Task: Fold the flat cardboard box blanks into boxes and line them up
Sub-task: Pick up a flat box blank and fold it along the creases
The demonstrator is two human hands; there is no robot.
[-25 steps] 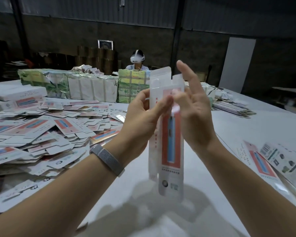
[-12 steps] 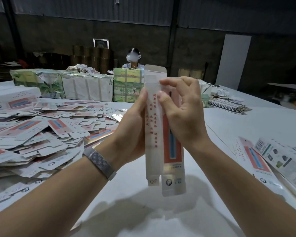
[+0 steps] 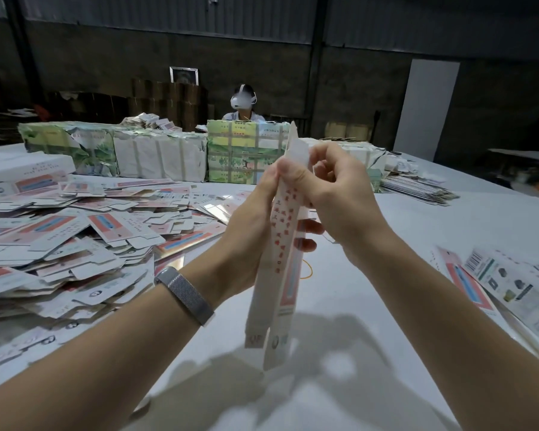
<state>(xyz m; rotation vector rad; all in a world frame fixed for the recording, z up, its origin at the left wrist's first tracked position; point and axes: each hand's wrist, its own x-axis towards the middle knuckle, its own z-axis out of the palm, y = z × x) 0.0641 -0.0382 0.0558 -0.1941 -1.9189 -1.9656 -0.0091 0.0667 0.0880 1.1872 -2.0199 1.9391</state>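
Across white table (image 3: 339, 306), left: big heap of flat red-and-white cardboard blanks (image 3: 75, 237), unfolded. No finished row seen. Above table, one long narrow white-and-red box blank (image 3: 277, 275) half-opened; my left hand (image 3: 255, 225) grips it, right hand (image 3: 333, 188) pinches top.

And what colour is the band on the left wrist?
The wristband is silver-grey mesh, seen in the head view.

The box blank (image 3: 277, 259) is thin printed cardboard with a slight sheen. Left of it, the heap of blanks (image 3: 69, 241) is the same card, some faces glossy. Beneath it the table (image 3: 417, 225) looks smooth, matt white. The wristband (image 3: 184, 295) beside it is woven metal mesh.
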